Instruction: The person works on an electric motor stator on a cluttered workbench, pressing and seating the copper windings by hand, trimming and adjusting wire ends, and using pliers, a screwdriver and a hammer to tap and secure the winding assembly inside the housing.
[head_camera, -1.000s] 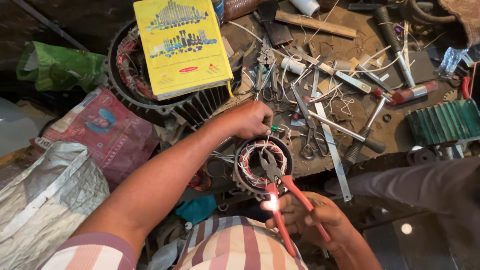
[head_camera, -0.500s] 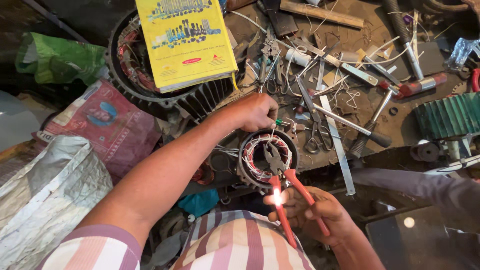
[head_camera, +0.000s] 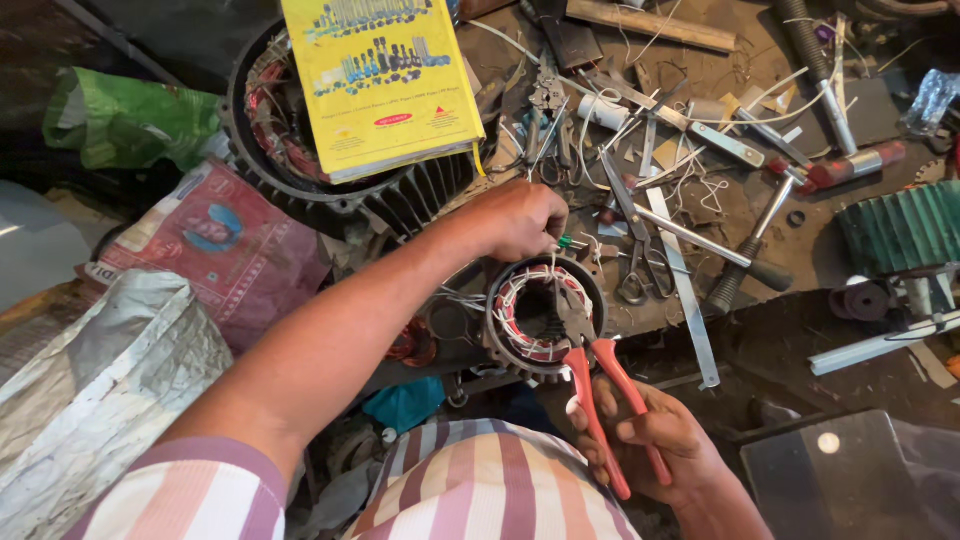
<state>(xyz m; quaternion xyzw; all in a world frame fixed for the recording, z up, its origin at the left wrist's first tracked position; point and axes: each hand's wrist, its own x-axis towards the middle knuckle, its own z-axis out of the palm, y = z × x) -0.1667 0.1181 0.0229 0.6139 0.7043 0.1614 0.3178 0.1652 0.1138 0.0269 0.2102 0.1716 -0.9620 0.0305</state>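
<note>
The stator (head_camera: 545, 318) is a small round motor core with a dark ribbed metal shell, lying on its side-face so its open bore faces up. Inside the ring runs a red and white winding, bound with pale cord, and thin pale wires rise from its upper rim toward the left hand (head_camera: 520, 218), which pinches them just above the core. The pliers (head_camera: 590, 385) have red-orange handles and dark steel jaws; they lie tilted, jaws reaching into the right side of the winding, handles gripped in the right hand (head_camera: 655, 440). Whether the jaws actually clamp a wire is hard to tell.
</note>
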